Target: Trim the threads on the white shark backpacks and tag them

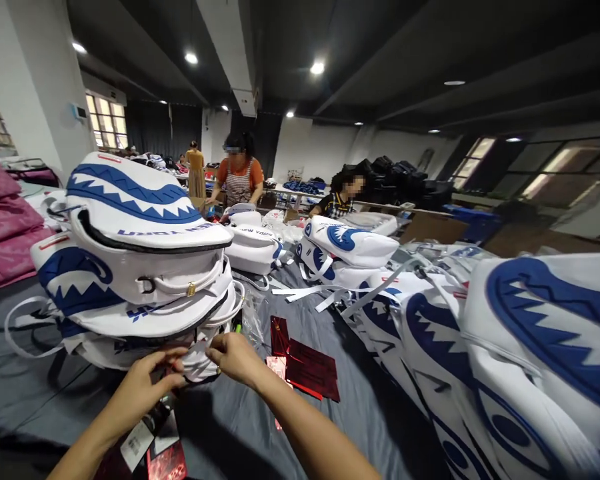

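Observation:
A stack of white backpacks (115,267) with blue shark-mouth patterns stands at the left of the dark-covered table (230,440). Both hands meet low at the stack's front edge. My left hand (155,380) is closed, thumb and fingers brought together on something small that I cannot make out. Close to its right, my right hand (235,358) pinches by the lowest white bag; what lies in its fingertips is hidden. Under my left wrist hang or lie a white barcode tag (137,445) and a red shiny tag (167,461); how they are attached does not show.
Dark red shiny cards (313,367) lie right of my right forearm. More white shark backpacks (430,333) fill the right side, loose straps (300,292) reaching inward. Pink bags (5,227) are piled at far left. Across the table are a person in an apron (239,180) and another person (337,200).

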The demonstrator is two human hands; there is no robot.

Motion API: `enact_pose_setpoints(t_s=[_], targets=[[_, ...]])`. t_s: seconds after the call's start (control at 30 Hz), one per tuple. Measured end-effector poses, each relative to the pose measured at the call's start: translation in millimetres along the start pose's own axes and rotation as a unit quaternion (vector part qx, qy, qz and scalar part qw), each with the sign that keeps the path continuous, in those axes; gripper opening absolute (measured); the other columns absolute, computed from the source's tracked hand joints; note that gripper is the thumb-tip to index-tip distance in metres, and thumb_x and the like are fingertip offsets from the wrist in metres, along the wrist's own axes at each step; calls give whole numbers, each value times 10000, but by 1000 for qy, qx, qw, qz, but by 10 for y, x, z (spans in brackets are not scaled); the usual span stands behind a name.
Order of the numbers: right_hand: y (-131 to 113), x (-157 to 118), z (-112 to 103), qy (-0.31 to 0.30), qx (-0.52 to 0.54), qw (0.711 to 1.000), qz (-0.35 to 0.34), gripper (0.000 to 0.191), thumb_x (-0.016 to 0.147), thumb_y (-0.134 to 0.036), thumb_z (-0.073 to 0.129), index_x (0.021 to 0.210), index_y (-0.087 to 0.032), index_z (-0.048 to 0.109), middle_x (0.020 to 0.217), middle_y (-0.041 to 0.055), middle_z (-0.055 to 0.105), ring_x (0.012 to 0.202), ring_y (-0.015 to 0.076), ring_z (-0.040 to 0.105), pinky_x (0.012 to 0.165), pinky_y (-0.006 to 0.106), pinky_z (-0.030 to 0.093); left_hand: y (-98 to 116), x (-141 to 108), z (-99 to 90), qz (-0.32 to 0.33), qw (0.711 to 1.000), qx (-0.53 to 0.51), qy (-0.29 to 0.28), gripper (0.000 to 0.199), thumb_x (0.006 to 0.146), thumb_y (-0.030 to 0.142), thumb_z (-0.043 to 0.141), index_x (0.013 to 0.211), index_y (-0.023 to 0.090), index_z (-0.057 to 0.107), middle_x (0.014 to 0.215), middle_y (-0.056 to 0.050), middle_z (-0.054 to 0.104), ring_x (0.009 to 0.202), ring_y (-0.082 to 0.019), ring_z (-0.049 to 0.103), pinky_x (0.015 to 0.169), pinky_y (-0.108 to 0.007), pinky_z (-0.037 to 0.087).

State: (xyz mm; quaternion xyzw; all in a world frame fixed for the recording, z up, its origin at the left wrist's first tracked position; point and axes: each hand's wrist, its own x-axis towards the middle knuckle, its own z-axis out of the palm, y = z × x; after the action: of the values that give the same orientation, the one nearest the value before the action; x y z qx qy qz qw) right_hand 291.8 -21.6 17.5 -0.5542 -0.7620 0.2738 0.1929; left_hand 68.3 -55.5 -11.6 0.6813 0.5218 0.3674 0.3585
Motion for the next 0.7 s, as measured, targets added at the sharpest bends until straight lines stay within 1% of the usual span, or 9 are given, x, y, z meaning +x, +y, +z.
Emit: enact_pose_setpoints(t_s=[0.07,0.13,0.23,0.33,0.4,0.47,0.53,0.6,0.7], targets=[[1,34,-19,-80,149,985,30,181,851,-252,620,685,-185,596,544,-46,533,482,94,472,509,215,346,-141,-41,-42,-10,998,-64,14,451,705,503,735,1048,210,730,1071,-64,751,1016,-272,698,919,-363,565],[9,78,-14,-131,309,940,59,179,868,-230,586,698,-177,582,483,-77,471,397,68,380,465,201,329,-254,-47,-78,-45,993,-96,55,543,632,576,777,1021,201,718,1115,-86,742,1047,-290,695,930,-380,574],[51,128,33,-199,537,816,79,141,852,-173,584,712,-158,577,452,-91,462,352,47,323,453,189,321,-321,-46,-101,-96,982,-118,113,705,476,611,861,1012,197,666,1068,-93,751,1018,-299,708,855,-363,611],[117,156,105,-231,622,746,63,98,819,-160,620,727,-145,589,471,-83,497,356,35,347,475,185,359,-295,-95,-63,-98,973,-152,145,785,462,664,854,1065,222,613,971,-46,760,928,-261,729,786,-325,627],[157,171,156,-231,637,734,54,79,783,-176,659,738,-140,605,479,-76,512,365,35,372,471,181,356,-269,-142,-33,-87,967,-145,191,687,579,697,788,1058,237,615,930,-9,756,873,-215,729,775,-285,618],[186,186,200,-228,635,737,47,141,722,-213,732,733,-138,613,503,-63,546,385,42,411,465,180,349,-247,-173,-25,-58,963,-85,250,520,712,662,714,1010,239,656,910,10,749,839,-176,717,747,-238,595],[203,202,231,-219,629,745,41,266,630,-272,831,726,-137,622,554,-51,589,424,52,466,473,186,366,-230,-175,-42,25,961,19,273,384,794,575,676,977,240,708,892,14,734,799,-150,698,698,-208,560],[209,218,247,-212,626,749,36,398,531,-352,905,728,-137,634,604,-48,614,461,62,510,498,203,407,-215,-151,-67,165,950,128,234,277,856,451,644,1037,259,730,951,11,718,826,-134,686,733,-208,534],[189,236,260,-216,624,751,27,535,424,-450,945,744,-141,649,623,-51,621,479,67,527,530,229,450,-207,-84,-94,341,894,256,140,322,922,252,525,1200,275,685,1113,-18,694,962,-150,664,872,-266,488]])
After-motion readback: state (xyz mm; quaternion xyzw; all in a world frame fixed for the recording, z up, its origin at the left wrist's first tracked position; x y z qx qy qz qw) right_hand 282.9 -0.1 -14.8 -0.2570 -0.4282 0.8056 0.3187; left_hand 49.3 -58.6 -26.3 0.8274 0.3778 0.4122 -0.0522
